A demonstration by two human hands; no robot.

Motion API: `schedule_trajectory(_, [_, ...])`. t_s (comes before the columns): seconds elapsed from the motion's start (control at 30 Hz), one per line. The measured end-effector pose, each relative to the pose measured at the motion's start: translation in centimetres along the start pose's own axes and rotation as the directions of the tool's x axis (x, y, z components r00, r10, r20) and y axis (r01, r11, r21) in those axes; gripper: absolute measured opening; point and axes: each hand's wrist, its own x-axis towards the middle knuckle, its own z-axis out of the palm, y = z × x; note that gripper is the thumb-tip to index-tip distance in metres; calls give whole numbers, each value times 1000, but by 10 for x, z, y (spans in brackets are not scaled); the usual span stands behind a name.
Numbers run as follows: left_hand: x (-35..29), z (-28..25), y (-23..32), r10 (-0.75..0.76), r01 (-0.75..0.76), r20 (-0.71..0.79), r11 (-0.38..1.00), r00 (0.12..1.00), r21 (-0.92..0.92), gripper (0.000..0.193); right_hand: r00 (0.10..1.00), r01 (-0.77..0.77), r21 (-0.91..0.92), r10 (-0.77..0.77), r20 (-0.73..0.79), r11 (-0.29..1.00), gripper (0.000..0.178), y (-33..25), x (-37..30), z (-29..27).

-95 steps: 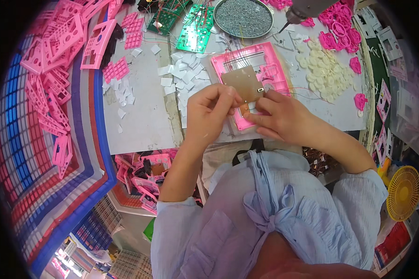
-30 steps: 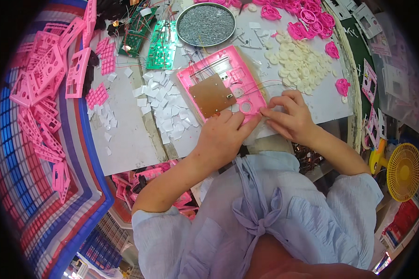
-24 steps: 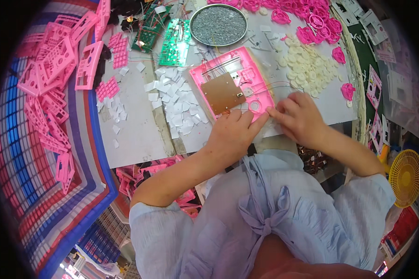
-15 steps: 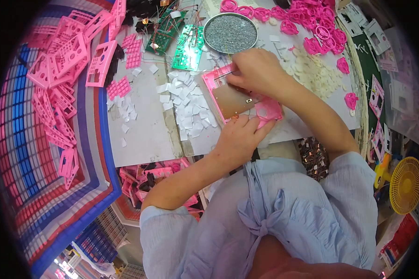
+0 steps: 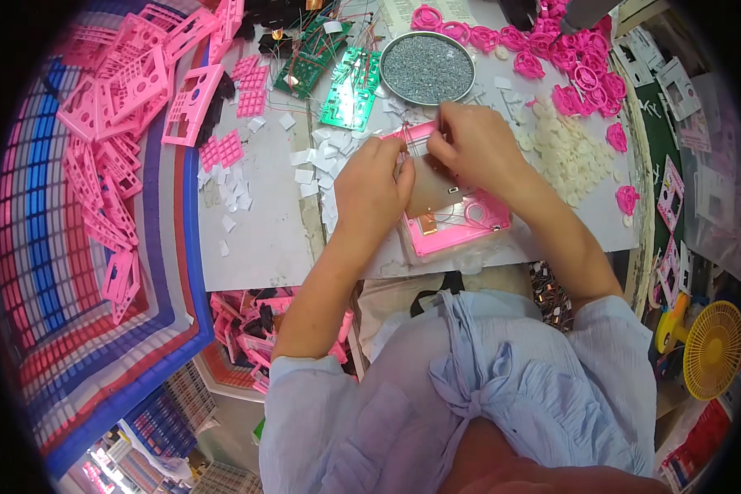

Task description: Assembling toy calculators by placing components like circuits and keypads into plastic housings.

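Note:
A pink plastic housing (image 5: 459, 235) lies near the table's front edge, with a flat brown circuit board (image 5: 430, 191) over its far part. Thin wires and a small coppery piece show in the housing's near end. My left hand (image 5: 370, 188) is closed at the board's far left edge, thumb and fingers pinching there. From the right, my right hand (image 5: 484, 150) is bent over the board's far right edge. Its fingers are curled together, and whatever they hold is hidden. Thin wires run between the two hands at the far end.
Beyond my hands stands a round tin of small grey metal bits (image 5: 428, 69). Left of it lie green circuit boards (image 5: 351, 89), with white paper squares (image 5: 328, 160) nearer. Pink rings (image 5: 589, 78) and cream discs (image 5: 570, 152) cover the right. Pink casings (image 5: 132, 90) fill the far left.
My left hand has moved from the housing's near edge to the board's far left edge, uncovering the near end. My right hand stays at the far end, fingers curled. The view has shifted slightly.

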Motion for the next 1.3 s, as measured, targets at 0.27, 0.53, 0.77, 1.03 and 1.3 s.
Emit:
schedule_trajectory(0.27, [27, 1, 1, -275, 276, 36, 960, 961, -53, 24, 986, 146, 499, -85, -143, 854, 11, -4, -30, 2])
schedule_trajectory(0.53, [40, 15, -12, 149, -146, -145, 989, 978, 27, 18, 869, 467, 272, -494, 36, 842, 23, -6, -28, -18])
schedule_trajectory(0.77, [35, 6, 5, 261, -256, -71, 964, 963, 76, 17, 933, 356, 208, -334, -136, 911, 22, 14, -5, -24])
schedule_trajectory(1.03, [27, 4, 0, 11, -17, -28, 979, 1000, -201, 17, 939, 338, -91, -342, -28, 937, 15, 18, -16, -25])
schedule_trajectory(1.3, [27, 5, 2, 155, -155, 0, 988, 988, -28, 8, 938, 176, -194, -104, 331, 965, 14, -9, -39, -30])
